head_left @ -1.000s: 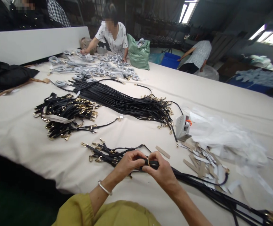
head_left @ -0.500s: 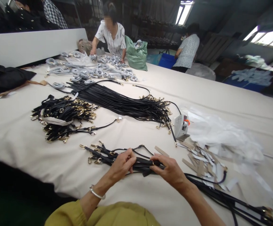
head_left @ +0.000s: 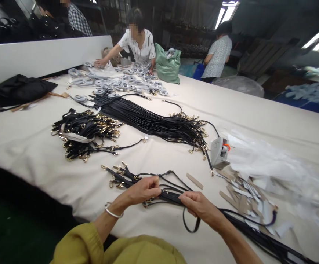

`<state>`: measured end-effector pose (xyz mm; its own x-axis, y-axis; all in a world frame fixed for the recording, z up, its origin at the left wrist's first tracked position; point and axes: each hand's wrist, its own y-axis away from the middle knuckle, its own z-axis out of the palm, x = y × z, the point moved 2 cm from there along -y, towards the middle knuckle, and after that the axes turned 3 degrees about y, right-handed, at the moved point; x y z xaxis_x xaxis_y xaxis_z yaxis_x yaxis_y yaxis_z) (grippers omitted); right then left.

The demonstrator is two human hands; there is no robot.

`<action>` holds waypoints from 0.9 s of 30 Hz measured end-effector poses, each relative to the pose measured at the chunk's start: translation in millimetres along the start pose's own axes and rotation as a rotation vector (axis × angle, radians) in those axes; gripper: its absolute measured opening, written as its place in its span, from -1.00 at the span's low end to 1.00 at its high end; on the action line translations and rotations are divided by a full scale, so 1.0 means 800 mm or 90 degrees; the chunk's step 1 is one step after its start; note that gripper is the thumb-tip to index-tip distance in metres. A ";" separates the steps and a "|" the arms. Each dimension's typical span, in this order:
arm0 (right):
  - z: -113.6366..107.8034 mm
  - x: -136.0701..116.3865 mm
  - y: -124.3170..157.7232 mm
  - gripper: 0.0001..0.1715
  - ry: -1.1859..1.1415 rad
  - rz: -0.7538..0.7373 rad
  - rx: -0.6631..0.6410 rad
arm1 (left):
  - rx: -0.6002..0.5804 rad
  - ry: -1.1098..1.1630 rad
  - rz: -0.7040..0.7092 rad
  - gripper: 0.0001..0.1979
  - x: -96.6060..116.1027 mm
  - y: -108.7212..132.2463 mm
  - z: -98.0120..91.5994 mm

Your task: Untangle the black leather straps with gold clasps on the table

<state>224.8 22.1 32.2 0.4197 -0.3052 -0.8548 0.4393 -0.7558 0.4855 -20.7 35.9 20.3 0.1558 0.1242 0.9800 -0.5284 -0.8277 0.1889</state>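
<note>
Over a bundle of black straps (head_left: 131, 179) with gold clips, my left hand (head_left: 145, 190) is closed, its thumb pressed against the curled fingers. A black strap (head_left: 171, 197) with a small gold buckle shows between my two hands, and my left hand grips its left part. My right hand (head_left: 196, 205) pinches the same strap further right. Below the right hand hangs a black loop of strap (head_left: 191, 231). More black straps run under the right forearm toward the lower right corner. Fingertips of both hands are partly hidden.
A pile of short black straps (head_left: 79, 139) and a row of long black straps (head_left: 148, 119) lie beyond. To the right are a grey tape dispenser (head_left: 219, 153), paper strips (head_left: 244, 198) and clear plastic (head_left: 275, 165). Across the table a person (head_left: 141, 46) handles grey coiled cords (head_left: 126, 82).
My hands have come down slightly on the strap, and the buckle now shows between them. A loop now hangs below my right hand. The co-worker's arm has stretched out to the left.
</note>
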 end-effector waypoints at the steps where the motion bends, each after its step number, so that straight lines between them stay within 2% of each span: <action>1: -0.002 0.003 0.000 -0.45 0.001 -0.002 0.006 | 0.002 -0.013 -0.003 -0.87 -0.001 0.000 0.000; 6: -0.018 0.029 0.012 -0.42 -0.089 -0.025 -0.056 | 0.062 0.040 -0.031 -0.86 -0.020 0.001 -0.013; 8: -0.025 0.039 0.016 -0.43 -0.099 -0.014 -0.042 | 0.058 0.066 -0.031 -0.84 -0.026 0.002 -0.016; 11: -0.030 0.041 0.018 -0.44 -0.032 0.007 -0.027 | 0.055 0.048 -0.026 -0.86 -0.026 0.001 -0.015; 14: -0.023 0.023 0.012 -0.37 0.031 -0.008 -0.041 | 0.055 -0.027 0.007 -0.88 -0.012 -0.003 -0.001; 17: 0.001 -0.006 -0.002 -0.37 0.047 -0.037 -0.083 | 0.038 -0.085 0.073 -0.83 0.006 -0.010 0.020; 20: 0.020 -0.026 -0.016 -0.45 -0.037 -0.031 -0.073 | 0.043 0.010 0.102 -0.81 0.013 -0.015 0.028; 24: 0.016 -0.035 -0.016 -0.48 -0.228 -0.012 -0.018 | 0.098 0.202 0.133 -0.53 0.000 -0.017 0.015; 27: 0.004 -0.039 -0.006 -0.54 -0.303 -0.026 -0.035 | 0.005 0.216 0.127 -0.46 -0.013 -0.016 0.016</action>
<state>206.9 33.6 55.4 -0.0041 -0.5169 -0.8560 0.4950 -0.7448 0.4474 -4.7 38.2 6.9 -0.2344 0.1326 0.9631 -0.5135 -0.8581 -0.0069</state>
